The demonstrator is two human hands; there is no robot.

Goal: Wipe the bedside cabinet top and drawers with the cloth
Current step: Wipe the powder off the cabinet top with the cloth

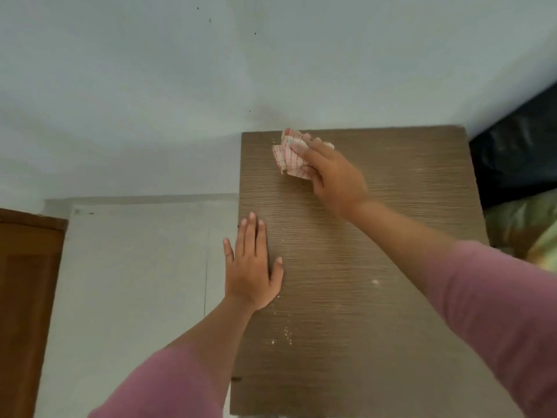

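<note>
While the cloth [290, 155], a crumpled white rag with thin red stripes, lies bunched on the bedside cabinet top [361, 267] toward eleven o'clock of that surface, close to its back edge, the right hand [333, 179] grasps it, fingers curled over the fabric and pressing it against the wood; the right forearm runs back toward five o'clock into a pink sleeve [497, 297]. At eight o'clock of the top, the left hand [253, 267] lies flat and released, fingers straight and together, pointing to twelve o'clock, the palm overlapping the cabinet's left edge and the thumb resting on the wood; it holds nothing. Pale specks [287, 334] dot the brown, grained surface near six o'clock from the left hand, and a few more sit further right. Beyond the cabinet at twelve o'clock stands a pale wall [211, 70]; at nine o'clock lies a light floor [135, 282] and a brown wooden door [27, 297]; at three o'clock sits something dark [518, 158] above patterned bedding [530, 230].
</note>
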